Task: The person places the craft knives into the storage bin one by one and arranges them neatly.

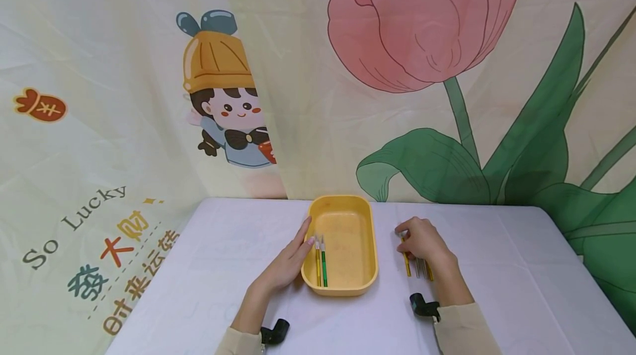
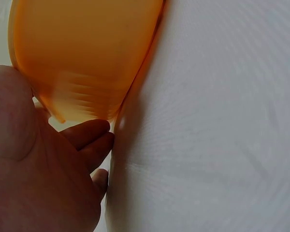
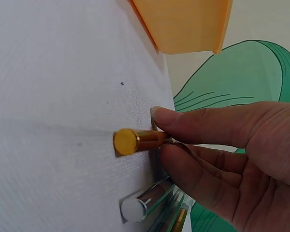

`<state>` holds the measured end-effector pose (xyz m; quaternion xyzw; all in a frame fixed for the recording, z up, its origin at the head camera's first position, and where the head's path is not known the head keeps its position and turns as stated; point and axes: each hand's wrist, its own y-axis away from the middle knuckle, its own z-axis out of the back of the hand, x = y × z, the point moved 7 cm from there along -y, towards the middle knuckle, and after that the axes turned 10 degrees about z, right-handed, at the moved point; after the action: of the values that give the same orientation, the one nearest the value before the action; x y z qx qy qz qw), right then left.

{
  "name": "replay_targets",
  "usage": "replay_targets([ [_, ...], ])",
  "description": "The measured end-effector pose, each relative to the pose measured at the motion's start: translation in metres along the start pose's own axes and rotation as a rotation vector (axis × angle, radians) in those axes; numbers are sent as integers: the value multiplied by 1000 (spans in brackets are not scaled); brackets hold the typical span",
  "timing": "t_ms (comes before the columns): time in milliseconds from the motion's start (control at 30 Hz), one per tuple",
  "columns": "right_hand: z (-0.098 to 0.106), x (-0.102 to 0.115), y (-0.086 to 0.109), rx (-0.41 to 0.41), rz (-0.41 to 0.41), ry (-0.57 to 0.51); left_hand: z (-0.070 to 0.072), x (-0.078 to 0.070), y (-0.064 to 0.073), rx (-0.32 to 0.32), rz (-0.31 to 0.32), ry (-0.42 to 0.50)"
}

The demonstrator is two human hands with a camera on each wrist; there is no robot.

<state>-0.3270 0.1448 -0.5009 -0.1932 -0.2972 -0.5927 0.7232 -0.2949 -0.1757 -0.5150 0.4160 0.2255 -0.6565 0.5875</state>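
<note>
Yellow tray touches the straight-fingered left hand; the right grip pinches a gold stick.

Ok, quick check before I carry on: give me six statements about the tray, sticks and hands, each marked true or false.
1. The right hand pinches a gold stick. True.
2. The yellow tray holds five sticks. False: it holds a yellow stick and a green stick.
3. More sticks lie near the right hand. True.
4. The left hand touches the tray's right side. False: it touches the left side.
5. The tray is between the hands. True.
6. The gold stick is inside the tray. False: it is outside.
</note>
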Motion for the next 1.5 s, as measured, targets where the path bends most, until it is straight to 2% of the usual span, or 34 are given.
replay_targets([
  [233,-2,3,0,15,20,33,0,0,0,2,0,0],
  [667,-5,5,1,35,9,17,-1,1,0,1,3,2],
  [1033,-5,5,-2,22,0,15,-1,-1,0,0,-22,8],
  [1333,-5,7,-3,8,-4,-25,-1,0,1,6,3,15],
  [1500,-1,13,-3,-15,35,-54,-1,0,1,4,7,13],
])
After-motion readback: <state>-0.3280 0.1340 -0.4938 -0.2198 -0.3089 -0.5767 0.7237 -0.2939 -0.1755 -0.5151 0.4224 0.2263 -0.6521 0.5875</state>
